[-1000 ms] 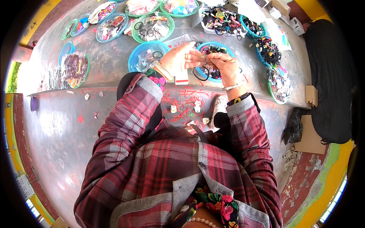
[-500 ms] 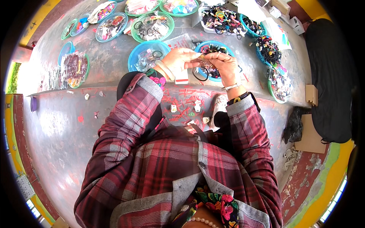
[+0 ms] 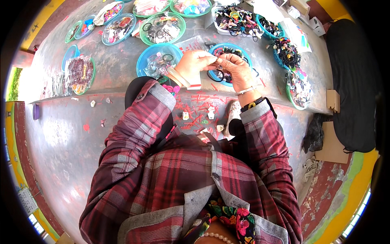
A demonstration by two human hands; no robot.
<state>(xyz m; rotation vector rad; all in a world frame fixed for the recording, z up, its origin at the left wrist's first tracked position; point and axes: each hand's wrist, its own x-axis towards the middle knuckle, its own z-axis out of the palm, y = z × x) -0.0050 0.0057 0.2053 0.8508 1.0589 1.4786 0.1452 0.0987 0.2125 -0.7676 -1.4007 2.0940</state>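
Note:
My left hand (image 3: 195,65) and my right hand (image 3: 238,72) meet fingertip to fingertip above the table's front edge. Both are closed in a pinch; what sits between the left fingertips is too small to make out. A black hair tie (image 3: 215,77) hangs as a loop below my right fingers. Behind the hands stands a blue basin (image 3: 248,55) with dark hair ties and colourful bits. Beside my left wrist is another blue basin (image 3: 140,61), holding clear plastic packets and a black loop. A white card with a red edge (image 3: 195,81) shows under my left hand.
Several basins line the table (image 3: 113,73), among them a green basin (image 3: 143,36) of hair accessories and a white tub (image 3: 221,29) of hair ties. Red strips (image 3: 199,107) and small white cards (image 3: 211,113) litter the floor. A black covered object (image 3: 351,85) stands right.
My fingertips have drawn closer together, hiding the small tan thing that showed between them. The black loop has risen slightly, and my right hand has shifted a little left.

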